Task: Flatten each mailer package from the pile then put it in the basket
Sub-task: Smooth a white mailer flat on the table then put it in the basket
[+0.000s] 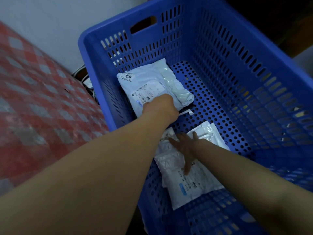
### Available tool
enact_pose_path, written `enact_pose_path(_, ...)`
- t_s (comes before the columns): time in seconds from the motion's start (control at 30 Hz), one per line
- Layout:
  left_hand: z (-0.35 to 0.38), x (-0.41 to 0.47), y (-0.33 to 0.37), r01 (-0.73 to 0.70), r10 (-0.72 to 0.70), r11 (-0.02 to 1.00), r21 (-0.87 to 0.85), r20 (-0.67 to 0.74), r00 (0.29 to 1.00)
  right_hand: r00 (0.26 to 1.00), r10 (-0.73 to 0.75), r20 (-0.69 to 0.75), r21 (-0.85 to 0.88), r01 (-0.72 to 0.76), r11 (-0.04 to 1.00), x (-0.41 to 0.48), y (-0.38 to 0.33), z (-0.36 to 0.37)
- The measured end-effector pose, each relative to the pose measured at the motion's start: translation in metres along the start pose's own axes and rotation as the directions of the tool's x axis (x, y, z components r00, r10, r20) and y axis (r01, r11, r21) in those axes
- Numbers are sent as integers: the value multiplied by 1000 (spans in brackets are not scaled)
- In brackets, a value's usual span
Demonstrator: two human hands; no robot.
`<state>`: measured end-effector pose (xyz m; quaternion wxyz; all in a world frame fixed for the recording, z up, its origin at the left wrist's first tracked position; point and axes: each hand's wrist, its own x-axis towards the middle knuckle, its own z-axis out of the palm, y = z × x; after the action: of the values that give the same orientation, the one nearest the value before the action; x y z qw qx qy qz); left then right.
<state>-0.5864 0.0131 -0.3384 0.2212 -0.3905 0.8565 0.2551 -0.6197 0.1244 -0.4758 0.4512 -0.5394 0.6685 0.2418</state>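
A big blue perforated basket [237,68] fills the view. Two white mailer packages with printed labels lie on its floor. The far mailer [152,82] has a "1014" sticker, and my left hand [159,106] grips its near edge, with the fingers hidden behind the hand. The near mailer [189,184] lies closer to me, partly over another white package [208,133]. On this near mailer my right hand [184,150] presses flat with its fingers spread.
A red-and-grey checked surface [33,102] runs along the left of the basket. White cables [86,80] lie in the gap between them, below a pale wall. The right half of the basket floor [220,102] is bare.
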Motion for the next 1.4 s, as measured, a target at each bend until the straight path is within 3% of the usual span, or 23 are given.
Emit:
enact_pose_path(0.17,1,-2,0,10,-10,1000,25,0,1000,1000,-16,15,137,14,991,2,-3,-16)
enact_pose_path(0.33,-2,0,-1,13,-13,1000,21,-12,1000,992,-127,3,183,125,975,-4,-8,-20)
enact_pose_path(0.6,-1,0,-2,5,-5,1000,24,-18,1000,989,-146,-13,163,146,976,-1,-9,-18)
enact_pose_path(0.77,4,0,-1,8,-8,999,32,-9,1000,999,-21,27,-65,23,998,5,-4,-26)
enact_pose_path(0.87,3,0,-1,10,-10,999,48,7,1000,996,63,-61,63,-60,996,20,-1,-12)
enact_pose_path(0.93,2,2,-2,18,-19,999,48,7,1000,994,76,-81,85,-69,994,24,-1,-5)
enact_pose_path(1.07,4,1,-2,30,-31,999,41,25,999,999,2,50,-72,2,997,17,-4,4)
enact_pose_path(1.4,-30,-55,21,-54,54,999,8,-27,998,982,95,-161,175,-66,982,-58,-10,-30)
